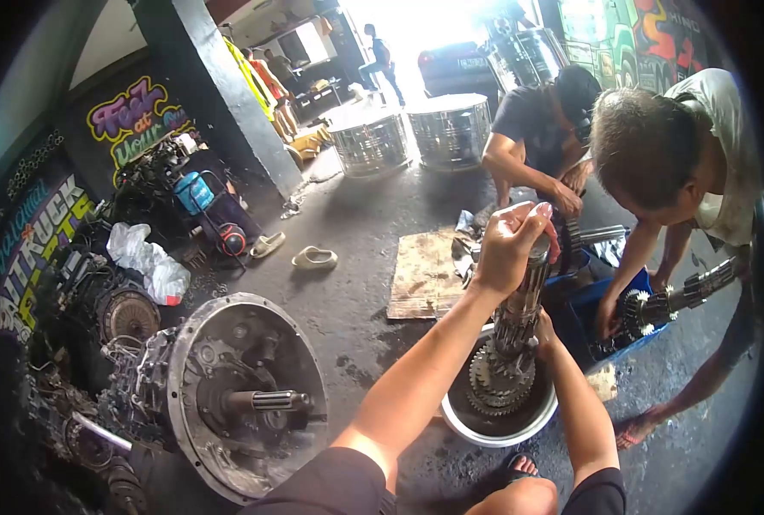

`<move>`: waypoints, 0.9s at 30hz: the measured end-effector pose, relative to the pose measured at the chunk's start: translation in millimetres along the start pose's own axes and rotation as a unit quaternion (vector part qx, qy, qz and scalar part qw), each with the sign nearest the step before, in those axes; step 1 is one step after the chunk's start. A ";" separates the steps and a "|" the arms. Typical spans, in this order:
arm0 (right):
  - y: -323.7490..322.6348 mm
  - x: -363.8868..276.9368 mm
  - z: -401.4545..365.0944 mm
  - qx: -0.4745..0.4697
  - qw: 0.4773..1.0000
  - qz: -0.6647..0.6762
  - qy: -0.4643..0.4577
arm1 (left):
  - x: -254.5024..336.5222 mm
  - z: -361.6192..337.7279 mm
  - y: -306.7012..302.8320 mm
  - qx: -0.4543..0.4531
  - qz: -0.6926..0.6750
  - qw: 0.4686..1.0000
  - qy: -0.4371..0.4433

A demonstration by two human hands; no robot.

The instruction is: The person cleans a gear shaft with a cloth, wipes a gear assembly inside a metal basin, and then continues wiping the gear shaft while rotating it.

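A metal gear shaft (519,309) stands nearly upright, its toothed gears (500,382) down inside a round white-rimmed basin (485,440). At the shaft's top, my left hand (509,249) is closed round something pinkish, perhaps a cloth; its exact grip is partly hidden. Lower down, my right hand (546,330) is beside the shaft's right side, with its fingers mostly hidden behind the metal.
Two people (549,129) (657,146) bend over a blue crate (631,348) and a second gear shaft (682,296) at right. A large bell housing (195,390) lies left. Cardboard (416,279), sandals (315,257) and metal drums (369,146) are farther back.
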State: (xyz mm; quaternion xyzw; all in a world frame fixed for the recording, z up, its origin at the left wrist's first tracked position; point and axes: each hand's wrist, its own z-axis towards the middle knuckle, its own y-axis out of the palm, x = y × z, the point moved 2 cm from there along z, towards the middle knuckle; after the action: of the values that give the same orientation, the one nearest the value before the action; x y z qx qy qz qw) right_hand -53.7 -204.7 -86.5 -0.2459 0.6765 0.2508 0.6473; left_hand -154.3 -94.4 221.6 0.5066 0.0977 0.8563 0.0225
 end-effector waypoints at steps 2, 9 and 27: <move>5.3 3.5 1.1 -0.016 0.995 0.018 -0.095 | 0.1 1.0 -2.7 0.021 0.020 0.999 0.016; 64.7 -47.5 -101.0 0.265 0.878 -0.219 -0.332 | -7.8 -3.9 2.0 0.178 0.075 0.979 0.065; 35.0 -5.4 -23.4 0.053 0.970 0.233 -0.050 | -9.9 -6.9 -11.0 0.168 0.076 0.976 0.114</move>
State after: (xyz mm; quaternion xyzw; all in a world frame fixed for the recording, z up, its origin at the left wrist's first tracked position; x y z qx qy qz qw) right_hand -94.1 -193.7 -79.5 -0.0339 0.6942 0.3707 0.6160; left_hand -156.1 -86.0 207.8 0.4078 0.2032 0.8792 -0.1393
